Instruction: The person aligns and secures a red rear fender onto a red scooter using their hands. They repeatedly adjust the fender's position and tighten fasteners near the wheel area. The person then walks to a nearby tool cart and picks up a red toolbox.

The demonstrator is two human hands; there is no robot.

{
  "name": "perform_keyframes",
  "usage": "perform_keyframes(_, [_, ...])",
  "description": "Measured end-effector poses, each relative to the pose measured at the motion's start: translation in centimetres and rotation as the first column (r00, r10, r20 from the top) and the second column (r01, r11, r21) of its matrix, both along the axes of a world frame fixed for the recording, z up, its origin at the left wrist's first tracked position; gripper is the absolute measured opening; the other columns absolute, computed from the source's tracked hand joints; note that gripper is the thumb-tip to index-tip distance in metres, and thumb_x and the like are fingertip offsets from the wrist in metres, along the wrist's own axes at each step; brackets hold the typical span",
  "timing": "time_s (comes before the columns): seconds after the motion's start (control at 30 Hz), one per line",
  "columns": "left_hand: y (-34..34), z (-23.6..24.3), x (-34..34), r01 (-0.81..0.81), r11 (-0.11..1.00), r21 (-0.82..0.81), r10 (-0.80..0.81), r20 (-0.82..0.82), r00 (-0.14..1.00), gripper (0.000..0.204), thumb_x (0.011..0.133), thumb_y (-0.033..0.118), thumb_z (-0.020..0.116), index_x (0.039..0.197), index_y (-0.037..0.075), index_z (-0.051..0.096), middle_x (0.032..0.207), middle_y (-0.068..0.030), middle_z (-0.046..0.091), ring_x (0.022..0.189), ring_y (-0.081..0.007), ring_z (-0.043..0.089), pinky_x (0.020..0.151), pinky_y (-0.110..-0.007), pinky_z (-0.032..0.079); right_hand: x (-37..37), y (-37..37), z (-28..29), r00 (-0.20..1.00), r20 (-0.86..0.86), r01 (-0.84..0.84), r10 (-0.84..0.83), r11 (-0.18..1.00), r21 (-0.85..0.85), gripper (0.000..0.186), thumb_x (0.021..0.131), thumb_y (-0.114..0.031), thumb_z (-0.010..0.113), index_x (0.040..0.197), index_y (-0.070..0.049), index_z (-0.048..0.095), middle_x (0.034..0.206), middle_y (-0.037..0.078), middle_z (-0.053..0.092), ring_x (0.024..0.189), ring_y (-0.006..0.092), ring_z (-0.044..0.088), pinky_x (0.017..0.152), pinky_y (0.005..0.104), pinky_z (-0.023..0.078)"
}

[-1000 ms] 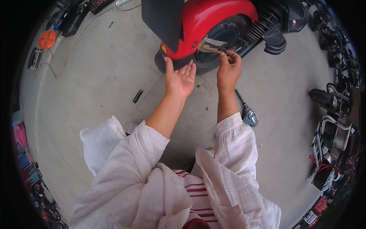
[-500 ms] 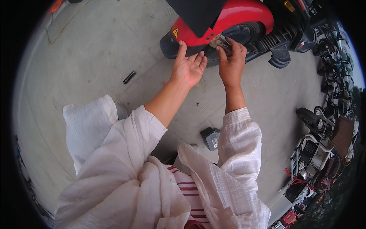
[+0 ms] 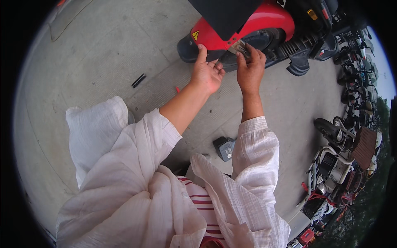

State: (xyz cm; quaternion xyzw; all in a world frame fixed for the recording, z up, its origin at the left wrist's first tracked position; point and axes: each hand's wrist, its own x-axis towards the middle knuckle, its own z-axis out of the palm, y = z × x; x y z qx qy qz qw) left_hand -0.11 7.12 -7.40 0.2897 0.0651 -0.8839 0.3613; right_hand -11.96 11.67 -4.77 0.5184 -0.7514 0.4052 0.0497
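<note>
- Red fender point(image 3: 271, 18) of a vehicle is sitting at the upper middle, curving over a dark wheel point(image 3: 258, 38); a black flap point(image 3: 225, 18) is covering part of it.
- Left hand point(image 3: 205, 77) is turning its palm upward at the fender's lower end; thumb is resting near the edge, spreading away from the other 4 fingers, which are curling loosely.
- Right hand point(image 3: 251, 71) is working just beside a pale bracket point(image 3: 236, 46) next to the wheel; thumb and forefinger are standing apart, the rest bending. Cannot tell whether they are pinching anything.
- On the concrete floor point(image 3: 124, 49), 1 black rod-shaped object point(image 3: 139, 80) is lying left of the left forearm; 1 dark boxy block point(image 3: 224, 149) is lying near the right sleeve.
- Parked two-wheelers point(image 3: 331, 165) are lining the right side.
</note>
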Motion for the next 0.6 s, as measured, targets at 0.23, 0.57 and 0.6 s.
perform_keyframes(0.23, [0.1,0.7,0.1,0.012,1.000,0.004,-0.012,0.009,1.000,0.066,0.075,0.072,0.063,0.104,0.013,0.056,0.091,0.0049,0.047,0.076,-0.0150,0.035,0.072,-0.029,0.035,-0.1,0.2,-0.4,0.999,-0.036,0.004,-0.004,1.000,0.004,0.041,0.082,-0.010,0.071,0.121,-0.004,0.060,0.118,0.018,0.053,0.093,0.0293,0.061,0.076,0.0347,0.052])
perform_keyframes(0.57, [0.0,0.5,-0.1,-0.005,0.999,0.052,0.003,0.030,1.000,0.068,0.075,0.073,0.061,0.109,0.014,0.057,0.104,0.0061,0.052,0.079,-0.0147,0.036,0.075,-0.030,0.035,1.8,1.0,0.5,0.988,0.154,-0.020,0.004,0.994,0.103,0.055,0.084,-0.007,0.068,0.135,-0.001,0.049,0.129,0.021,0.047,0.088,0.0250,0.062,0.070,0.0312,0.052])
perform_keyframes(0.6, [0.1,0.6,-0.2,-0.007,0.998,0.055,0.005,0.031,0.999,0.068,0.076,0.072,0.061,0.110,0.014,0.057,0.104,0.0059,0.052,0.079,-0.0146,0.036,0.075,-0.030,0.036,1.8,1.1,0.5,0.988,0.153,-0.028,0.011,0.994,0.104,0.056,0.084,-0.006,0.067,0.136,0.000,0.047,0.131,0.021,0.046,0.088,0.0241,0.062,0.069,0.0306,0.052])
